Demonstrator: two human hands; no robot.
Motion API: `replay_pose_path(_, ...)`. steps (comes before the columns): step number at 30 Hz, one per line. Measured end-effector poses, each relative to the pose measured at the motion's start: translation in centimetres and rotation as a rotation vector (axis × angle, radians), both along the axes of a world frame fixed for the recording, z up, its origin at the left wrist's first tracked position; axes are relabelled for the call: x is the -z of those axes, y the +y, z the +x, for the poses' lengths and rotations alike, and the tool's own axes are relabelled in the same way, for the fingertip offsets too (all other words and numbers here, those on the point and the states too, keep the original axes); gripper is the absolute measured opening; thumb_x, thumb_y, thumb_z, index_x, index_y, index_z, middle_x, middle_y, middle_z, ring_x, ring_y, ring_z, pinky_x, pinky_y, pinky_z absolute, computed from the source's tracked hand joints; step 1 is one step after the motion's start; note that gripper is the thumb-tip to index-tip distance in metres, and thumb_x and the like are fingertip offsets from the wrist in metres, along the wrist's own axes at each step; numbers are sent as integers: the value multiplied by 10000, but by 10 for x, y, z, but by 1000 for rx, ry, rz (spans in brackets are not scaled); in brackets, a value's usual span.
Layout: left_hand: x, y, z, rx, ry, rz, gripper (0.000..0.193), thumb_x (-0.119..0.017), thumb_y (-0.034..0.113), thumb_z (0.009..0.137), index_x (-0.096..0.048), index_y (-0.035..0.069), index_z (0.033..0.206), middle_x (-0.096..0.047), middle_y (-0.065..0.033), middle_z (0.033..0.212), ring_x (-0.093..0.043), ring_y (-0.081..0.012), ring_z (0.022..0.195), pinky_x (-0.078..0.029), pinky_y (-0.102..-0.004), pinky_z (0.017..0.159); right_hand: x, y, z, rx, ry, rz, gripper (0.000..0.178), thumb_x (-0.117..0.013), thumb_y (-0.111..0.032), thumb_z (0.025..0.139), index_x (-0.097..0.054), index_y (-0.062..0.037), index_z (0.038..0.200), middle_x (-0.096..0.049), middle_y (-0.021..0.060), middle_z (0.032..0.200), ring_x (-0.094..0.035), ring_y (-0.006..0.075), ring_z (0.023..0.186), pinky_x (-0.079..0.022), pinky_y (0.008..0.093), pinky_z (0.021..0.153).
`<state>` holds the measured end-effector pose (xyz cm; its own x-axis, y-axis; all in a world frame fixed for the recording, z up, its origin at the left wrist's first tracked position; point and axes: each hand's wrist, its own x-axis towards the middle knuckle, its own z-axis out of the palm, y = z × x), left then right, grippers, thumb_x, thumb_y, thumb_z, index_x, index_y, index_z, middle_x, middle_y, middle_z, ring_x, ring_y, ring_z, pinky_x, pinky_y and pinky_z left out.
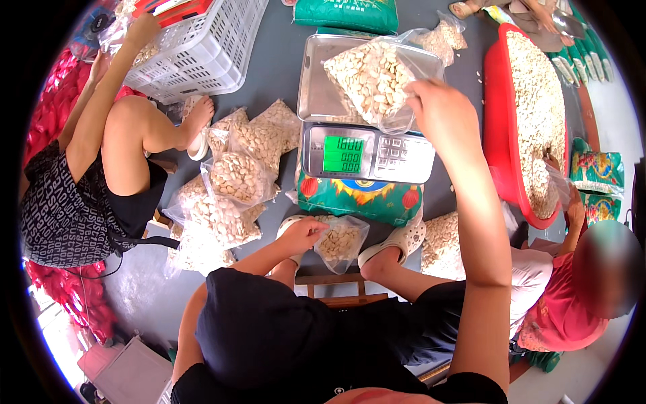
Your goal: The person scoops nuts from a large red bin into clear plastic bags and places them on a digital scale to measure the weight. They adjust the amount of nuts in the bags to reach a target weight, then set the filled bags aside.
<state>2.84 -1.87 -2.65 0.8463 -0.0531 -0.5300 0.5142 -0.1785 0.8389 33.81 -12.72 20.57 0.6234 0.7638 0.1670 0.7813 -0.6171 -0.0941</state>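
My right hand (437, 111) grips the edge of a clear plastic bag of white pumpkin seeds (377, 77). The bag is tilted over the steel pan (316, 74) of a digital scale (397, 158) with a lit green display; whether it rests on the pan I cannot tell. Lower down, my left hand (303, 236) has its fingers pinched together at the upper left edge of a smaller open bag of seeds (340, 244). What lies between those fingertips is too small to make out. That bag stands between my feet, in front of the scale.
Filled seed bags (235, 178) lie piled left of the scale. A red tub (501, 128) heaped with loose seeds stands at the right, a co-worker's hand (575, 212) at its near end. A white plastic crate (202, 60) is at far left beside another seated person. Green sacks (346, 13) lie behind the scale.
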Motion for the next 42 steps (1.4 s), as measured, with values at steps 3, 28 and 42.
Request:
replay_pose_path(3,14,-3,-2,27,-75,21,274,-541,81,864,-645,82,1117,-556,-90,909,-597,-149,622,-496,-289,585,17,36,27,25,-36,-186,180,-515,-176,870,-659,-98,947,-653,137,953,-638,336,871,-513,425,730)
replay_pose_path(28,-50,40,18,47,-355,121,299,-621,79,824,-669,152,1109,-541,-68,861,-549,-173,729,-451,-283,650,-21,7,18,217,-96,150,258,-630,-242,819,-595,-52,991,-637,153,1023,-634,336,924,-515,425,734)
replay_pose_path(42,-238,64,247,-73,-388,994,1015,-693,539,716,-265,-94,1384,-669,-173,974,-660,-292,910,-520,-368,732,35,6,64,518,332,32,849,-577,-614,766,-432,25,1306,-586,244,1180,-560,371,1121,-443,426,934)
